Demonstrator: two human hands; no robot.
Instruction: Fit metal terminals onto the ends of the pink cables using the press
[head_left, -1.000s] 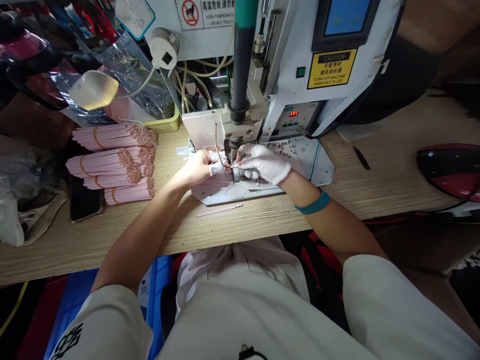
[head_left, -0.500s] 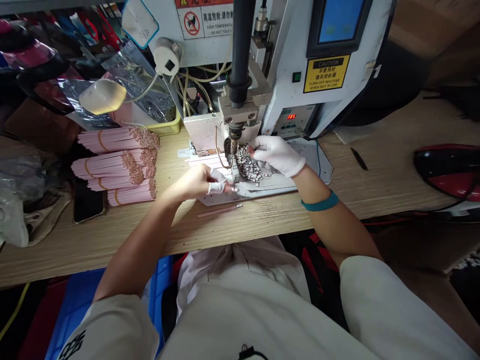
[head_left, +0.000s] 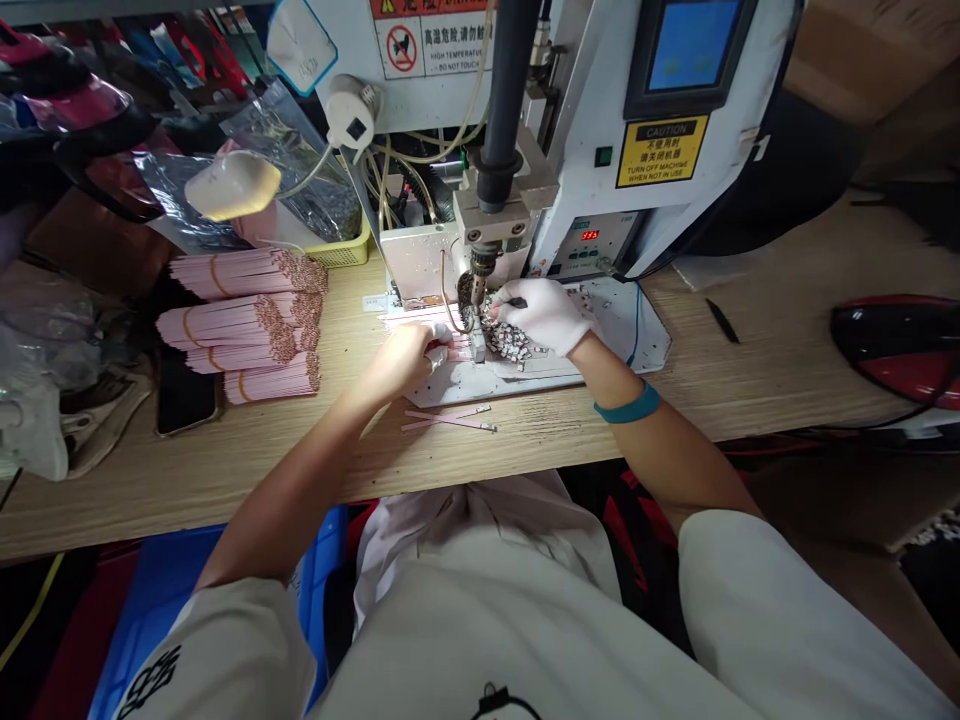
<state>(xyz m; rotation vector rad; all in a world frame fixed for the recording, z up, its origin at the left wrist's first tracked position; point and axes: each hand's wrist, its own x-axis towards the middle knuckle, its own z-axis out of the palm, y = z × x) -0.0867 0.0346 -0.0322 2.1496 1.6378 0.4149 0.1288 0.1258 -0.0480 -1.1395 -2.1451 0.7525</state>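
My left hand, bare with a white finger cot, rests on the metal work plate and curls over pink strips, seemingly gripping one. My right hand, in a white glove, presses its fingertips down at a heap of small metal pieces just right of the welder's tip. The gloved fingers hide part of the heap, and I cannot tell whether they hold a piece. Two loose pink strips lie crossed on the wooden bench below the plate.
Banded bundles of pink strips stand left of the plate, beside a phone and a yellow basket. The white welding machine rises behind my hands. A black pen-like tool and a red-black object lie to the right.
The heap of metal pieces has appeared on the plate since the oldest frame. My right hand has moved right onto it, and a second loose strip now lies on the bench.
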